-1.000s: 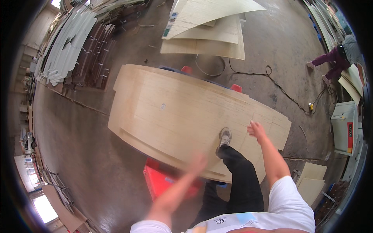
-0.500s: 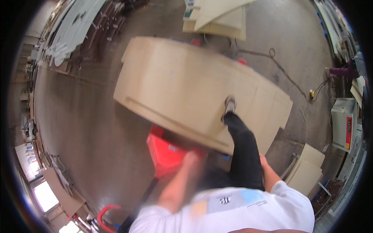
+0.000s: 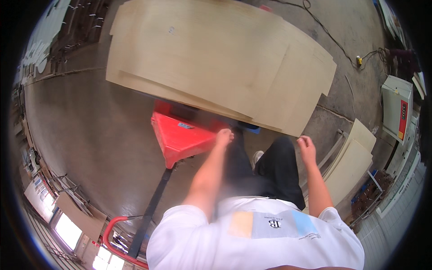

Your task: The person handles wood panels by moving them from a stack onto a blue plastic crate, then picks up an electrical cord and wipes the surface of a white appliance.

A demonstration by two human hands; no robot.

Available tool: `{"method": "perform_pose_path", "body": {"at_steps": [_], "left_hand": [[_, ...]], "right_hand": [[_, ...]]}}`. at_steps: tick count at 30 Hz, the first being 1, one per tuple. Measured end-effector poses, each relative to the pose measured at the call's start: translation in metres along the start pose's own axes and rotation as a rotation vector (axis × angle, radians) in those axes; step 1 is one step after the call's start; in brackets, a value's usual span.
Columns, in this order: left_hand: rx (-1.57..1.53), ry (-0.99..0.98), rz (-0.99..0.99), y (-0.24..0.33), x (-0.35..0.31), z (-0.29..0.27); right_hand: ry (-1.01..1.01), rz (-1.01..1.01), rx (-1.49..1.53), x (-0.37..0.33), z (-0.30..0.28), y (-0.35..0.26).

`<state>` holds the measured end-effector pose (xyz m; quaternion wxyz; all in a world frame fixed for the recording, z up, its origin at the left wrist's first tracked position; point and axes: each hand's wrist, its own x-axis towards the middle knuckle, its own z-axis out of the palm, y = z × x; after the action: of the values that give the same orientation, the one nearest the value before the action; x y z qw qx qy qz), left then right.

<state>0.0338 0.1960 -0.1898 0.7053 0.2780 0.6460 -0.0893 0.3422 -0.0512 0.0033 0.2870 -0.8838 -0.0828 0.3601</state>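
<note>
A stack of large pale boards [image 3: 198, 49] lies flat in front of me, its sheets slightly offset at the near edge. Below its near left side stands a red pallet jack [image 3: 184, 137], whose dark shaft runs down to a red looped handle [image 3: 108, 231]. My left hand [image 3: 224, 136] is curled into a loose fist beside the jack's red body, with nothing visible in it. Close to the stack's near right corner is my right hand [image 3: 307, 146], its fingers loosely bent and a little apart, holding nothing. My legs stand between the two hands.
More pale boards [image 3: 355, 150] lean or lie at the right. Beyond them stands a light machine cabinet [image 3: 396, 108] with a red panel. A dark cable [image 3: 330, 36] crosses the concrete floor at the far right, near a yellow connector [image 3: 359, 60]. Dark stacked pieces lie far left.
My raised foot has come down off the board stack. Both hands have moved up and forward in view, and the stack sits higher in the picture. The jack's handle now shows.
</note>
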Motion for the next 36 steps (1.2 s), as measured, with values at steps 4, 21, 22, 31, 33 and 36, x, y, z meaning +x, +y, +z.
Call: {"method": "perform_pose_path", "body": {"at_steps": [4,21,22,31,33,36], "left_hand": [[-0.203,-0.079,-0.047,-0.023,0.046,0.050],[-0.680,0.308,0.202,-0.061,0.202,0.185],[-0.627,0.276,0.238,-0.060,0.187,0.179],[-0.412,0.091,0.332,-0.071,-0.021,0.191],[-0.340,0.075,0.304,-0.098,-0.077,0.197],[-0.193,-0.051,0.223,-0.089,-0.232,0.227]], "right_hand": [[-0.162,0.032,-0.485,-0.055,0.043,0.046],[-0.215,0.004,-0.636,-0.081,0.046,0.193],[-0.219,0.007,-0.633,-0.081,0.045,0.194],[-0.231,0.045,-0.362,-0.077,0.005,0.197],[-0.270,0.038,-0.064,-0.073,0.003,0.196],[-0.390,0.283,0.626,-0.068,0.001,0.165]]}}
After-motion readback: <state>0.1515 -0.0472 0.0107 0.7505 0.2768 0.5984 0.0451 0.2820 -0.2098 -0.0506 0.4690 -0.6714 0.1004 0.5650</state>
